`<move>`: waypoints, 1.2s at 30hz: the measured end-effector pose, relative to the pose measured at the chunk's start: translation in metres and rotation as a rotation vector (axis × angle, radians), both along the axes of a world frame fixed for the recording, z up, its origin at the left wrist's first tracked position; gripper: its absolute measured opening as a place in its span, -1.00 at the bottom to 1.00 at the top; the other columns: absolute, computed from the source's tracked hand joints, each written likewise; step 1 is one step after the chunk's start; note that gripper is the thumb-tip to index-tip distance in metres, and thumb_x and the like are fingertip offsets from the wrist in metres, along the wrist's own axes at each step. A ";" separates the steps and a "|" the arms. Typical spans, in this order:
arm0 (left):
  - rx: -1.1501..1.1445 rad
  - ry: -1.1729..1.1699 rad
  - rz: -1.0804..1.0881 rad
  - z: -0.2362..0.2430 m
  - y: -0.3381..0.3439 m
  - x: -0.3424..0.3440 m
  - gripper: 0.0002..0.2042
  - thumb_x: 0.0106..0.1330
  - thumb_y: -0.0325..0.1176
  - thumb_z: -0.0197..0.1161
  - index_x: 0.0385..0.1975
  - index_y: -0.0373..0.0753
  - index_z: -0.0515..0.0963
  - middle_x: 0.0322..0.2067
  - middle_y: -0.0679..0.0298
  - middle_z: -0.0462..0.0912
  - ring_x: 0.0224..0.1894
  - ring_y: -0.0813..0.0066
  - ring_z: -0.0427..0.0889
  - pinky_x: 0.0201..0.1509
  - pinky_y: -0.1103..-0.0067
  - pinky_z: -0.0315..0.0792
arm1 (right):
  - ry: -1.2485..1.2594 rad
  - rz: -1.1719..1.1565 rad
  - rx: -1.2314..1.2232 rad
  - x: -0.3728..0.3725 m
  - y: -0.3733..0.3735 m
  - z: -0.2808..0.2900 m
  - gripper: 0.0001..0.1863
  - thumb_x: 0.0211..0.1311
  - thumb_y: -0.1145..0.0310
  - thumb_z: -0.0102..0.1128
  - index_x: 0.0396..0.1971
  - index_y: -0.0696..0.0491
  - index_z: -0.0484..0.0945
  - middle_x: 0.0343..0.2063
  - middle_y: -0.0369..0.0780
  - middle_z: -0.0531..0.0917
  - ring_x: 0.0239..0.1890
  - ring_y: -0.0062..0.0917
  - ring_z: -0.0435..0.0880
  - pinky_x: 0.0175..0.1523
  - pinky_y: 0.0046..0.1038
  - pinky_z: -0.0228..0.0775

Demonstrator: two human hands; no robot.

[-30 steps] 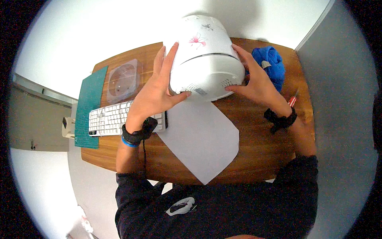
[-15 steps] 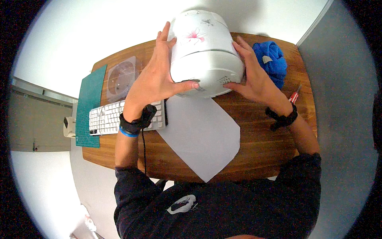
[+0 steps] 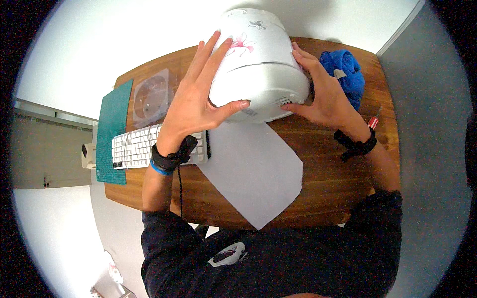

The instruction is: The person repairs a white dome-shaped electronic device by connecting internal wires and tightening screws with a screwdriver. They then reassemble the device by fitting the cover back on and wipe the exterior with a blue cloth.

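Observation:
A white, rounded rice cooker [image 3: 258, 82] with pink and grey flower prints is at the far middle of the table, tipped so its vented underside faces me. My left hand [image 3: 198, 97] lies along its left side, fingers stretched over the printed wall and thumb on the base. On the opposite side, my right hand [image 3: 320, 92] grips the wall, its thumb beside the vent holes. Between them the two hands hold the cooker. What its far end rests on is hidden.
Below the cooker lies a white paper sheet [image 3: 253, 174] on the wooden table [image 3: 328, 184]. To the left are a white keyboard [image 3: 136, 146], a green cutting mat [image 3: 112, 134] and a clear plastic piece [image 3: 151, 97]. A blue cloth [image 3: 348, 74] and a red-handled tool [image 3: 373, 122] are at the right.
My left hand's fingers have come over onto the printed wall of the cooker. The cooker has shifted and turned slightly; my right hand keeps its grip.

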State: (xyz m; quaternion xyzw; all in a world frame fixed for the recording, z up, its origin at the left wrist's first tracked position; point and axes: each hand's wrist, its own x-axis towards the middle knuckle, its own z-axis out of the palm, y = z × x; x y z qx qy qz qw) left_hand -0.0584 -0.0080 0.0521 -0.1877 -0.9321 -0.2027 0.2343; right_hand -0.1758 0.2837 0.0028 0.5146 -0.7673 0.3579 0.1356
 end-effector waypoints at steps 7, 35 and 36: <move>0.097 -0.138 0.037 0.015 -0.009 0.005 0.08 -0.02 0.01 0.70 0.44 -0.34 0.20 0.54 -0.31 0.07 0.54 -0.45 0.16 0.52 -0.04 0.33 | 0.049 0.042 -0.054 -0.004 -0.013 0.010 0.10 -0.13 0.13 0.73 0.45 0.04 0.29 0.44 0.02 0.36 0.47 0.01 0.37 0.53 -0.12 0.29; 0.044 0.051 -0.002 0.008 -0.015 0.009 0.04 -0.11 0.12 0.71 0.48 -0.03 0.41 0.57 -0.07 0.17 0.63 -0.30 0.01 0.56 -0.17 0.15 | -0.236 0.266 -0.196 -0.011 -0.044 -0.021 0.33 -0.15 0.14 0.76 0.64 -0.16 0.07 0.59 0.02 0.15 0.64 0.10 -0.03 0.67 0.02 -0.08; 0.036 0.041 0.004 0.010 -0.016 0.012 0.07 -0.13 0.08 0.72 0.49 -0.03 0.38 0.58 -0.08 0.14 0.63 -0.30 0.02 0.56 -0.17 0.15 | -0.209 0.272 -0.217 -0.010 -0.045 -0.020 0.32 -0.15 0.15 0.76 0.64 -0.17 0.08 0.58 0.00 0.19 0.64 0.10 0.00 0.67 0.01 -0.06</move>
